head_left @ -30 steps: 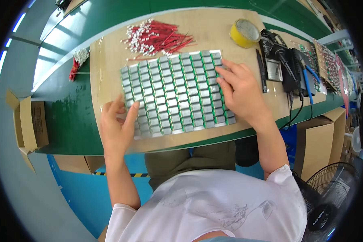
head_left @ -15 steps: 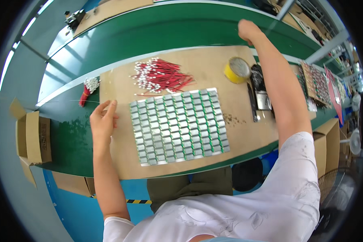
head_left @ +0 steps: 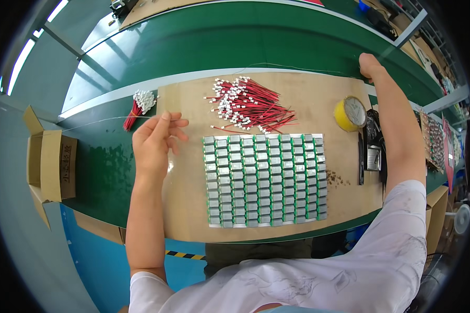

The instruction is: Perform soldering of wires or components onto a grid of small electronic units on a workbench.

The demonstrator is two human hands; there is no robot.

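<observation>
My left hand (head_left: pixel 154 138) is left of a panel of small circuit boards (head_left: pixel 266 180), thumb and forefinger pinched on a thin silvery wire (head_left: pixel 107 120), other fingers loosely spread. That wire trails left toward an open cardboard box (head_left: pixel 60 164). My right hand (head_left: pixel 369 65) is stretched out to the far right, beyond the brown work board (head_left: pixel 188 208). It looks closed, its fingertips mostly hidden; a fine wire (head_left: pixel 308 69) arcs through the air up to it. The panel carries rows of grey metal-topped modules with green edges. Behind it lies a loose pile of red and black leads with white connectors (head_left: pixel 250 104).
A bundle of white-tipped red leads (head_left: pixel 140 109) lies left of the work board. To the right are a yellow-sided tape roll (head_left: pixel 350 113), a black pen-like tool (head_left: pixel 361 159) and a small metal-topped box (head_left: pixel 373 157). Brown crumbs (head_left: pixel 337 179) lie beside the panel.
My head view has shifted, so the bench contents appear farther right. My right hand has moved outward to the right and lower in view. The wire near it now shows as a long arc.
</observation>
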